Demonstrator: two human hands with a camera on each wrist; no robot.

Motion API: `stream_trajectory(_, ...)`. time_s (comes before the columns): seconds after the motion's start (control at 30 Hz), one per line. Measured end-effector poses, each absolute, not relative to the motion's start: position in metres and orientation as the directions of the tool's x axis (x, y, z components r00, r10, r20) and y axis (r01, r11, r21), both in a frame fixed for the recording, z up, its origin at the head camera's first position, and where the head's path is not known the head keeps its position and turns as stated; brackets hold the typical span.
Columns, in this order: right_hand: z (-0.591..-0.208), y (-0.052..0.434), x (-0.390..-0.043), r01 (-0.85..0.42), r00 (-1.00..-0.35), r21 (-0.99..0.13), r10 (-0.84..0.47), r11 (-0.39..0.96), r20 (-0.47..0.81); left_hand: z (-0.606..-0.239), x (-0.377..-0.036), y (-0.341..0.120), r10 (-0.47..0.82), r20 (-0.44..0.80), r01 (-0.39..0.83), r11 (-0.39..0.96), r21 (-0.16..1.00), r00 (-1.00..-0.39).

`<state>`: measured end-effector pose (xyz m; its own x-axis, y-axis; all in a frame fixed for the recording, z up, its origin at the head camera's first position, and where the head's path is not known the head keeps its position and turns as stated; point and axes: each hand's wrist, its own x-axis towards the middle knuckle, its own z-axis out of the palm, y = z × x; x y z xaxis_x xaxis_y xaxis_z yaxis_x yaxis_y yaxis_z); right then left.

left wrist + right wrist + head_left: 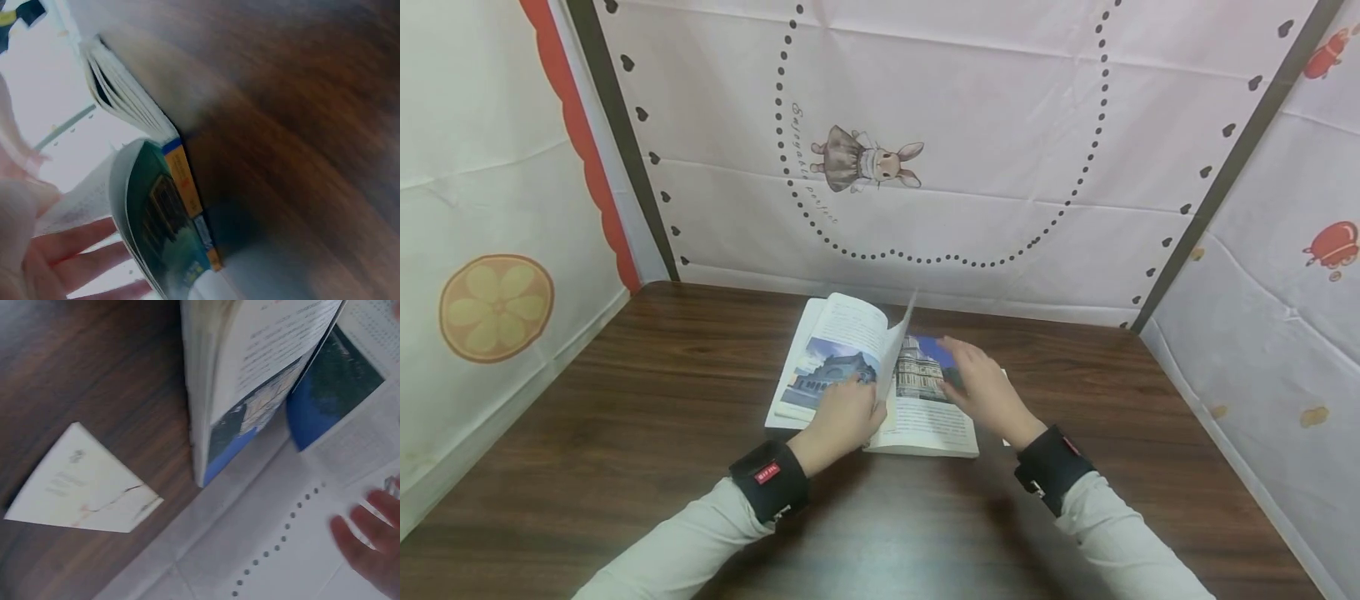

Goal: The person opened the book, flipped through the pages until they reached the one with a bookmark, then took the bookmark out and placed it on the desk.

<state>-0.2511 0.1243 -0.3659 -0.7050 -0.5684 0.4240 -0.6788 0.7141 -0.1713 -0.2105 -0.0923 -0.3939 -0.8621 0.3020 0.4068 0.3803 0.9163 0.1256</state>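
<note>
Raised pg [892, 348], long axis away from me, is betw. my L hand [842, 412] (nearer, pinching it) & R hand [988, 386], fingers loosely spread.

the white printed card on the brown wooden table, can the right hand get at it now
Probably yes: the right hand looks empty, and the card lies uncovered on the table close by, apart from the thick open white-paged book.
</note>
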Motion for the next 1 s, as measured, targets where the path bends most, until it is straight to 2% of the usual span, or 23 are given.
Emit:
stream_trajectory(0.13,-0.372,0.132,-0.252,-0.609,-0.792,-0.241,-0.594,0.755,0.141,-0.39,-0.212,-0.099,0.179,0.431,0.33,0.893,0.306,-0.884)
stream_trajectory(0.2,-0.376,0.135,-0.252,-0.577,-0.801,-0.275,-0.599,0.769,0.004,-0.388,-0.212,-0.102,0.12,0.419,0.299,0.87,0.392,-0.9)
stream_trajectory(0.27,-0.379,0.138,-0.252,-0.558,-0.788,-0.305,-0.608,0.772,-0.096,-0.385,-0.213,-0.105,0.054,0.388,0.268,0.808,0.525,-0.92)
stream_trajectory(0.4,-0.383,0.142,-0.252,-0.572,-0.752,-0.329,-0.641,0.751,-0.156,-0.38,-0.22,-0.116,-0.07,0.277,0.177,0.615,0.769,-0.958)
stream_trajectory(0.47,-0.385,0.143,-0.252,-0.586,-0.742,-0.319,-0.652,0.744,-0.156,-0.378,-0.224,-0.124,-0.115,0.23,0.132,0.545,0.828,-0.966)
stream_trajectory(0.53,-0.385,0.142,-0.252,-0.593,-0.741,-0.307,-0.653,0.745,-0.154,-0.376,-0.225,-0.13,-0.135,0.213,0.111,0.531,0.84,-0.968)
stream_trajectory(0.6,-0.386,0.141,-0.251,-0.584,-0.747,-0.307,-0.646,0.751,-0.159,-0.376,-0.225,-0.134,-0.128,0.238,0.127,0.562,0.817,-0.963)
stream_trajectory(0.7,-0.386,0.14,-0.25,-0.575,-0.755,-0.303,-0.636,0.76,-0.16,-0.378,-0.223,-0.138,-0.057,0.302,0.184,0.681,0.709,-0.952)
stream_trajectory(0.77,-0.386,0.139,-0.249,-0.575,-0.759,-0.292,-0.631,0.764,-0.157,-0.381,-0.221,-0.139,0.018,0.347,0.226,0.791,0.568,-0.938)
stream_trajectory(0.87,-0.387,0.138,-0.249,-0.582,-0.761,-0.273,-0.632,0.766,-0.15,-0.384,-0.219,-0.137,0.216,0.362,0.326,0.903,0.278,-0.907)
stream_trajectory(0.93,-0.387,0.138,-0.249,-0.586,-0.759,-0.266,-0.633,0.765,-0.148,-0.386,-0.217,-0.135,0.387,0.325,0.438,0.894,0.097,-0.863)
stream_trajectory(1.0,-0.388,0.138,-0.249,-0.591,-0.758,-0.261,-0.636,0.763,-0.145,-0.389,-0.215,-0.134,0.535,0.234,0.55,0.835,-0.003,-0.811)
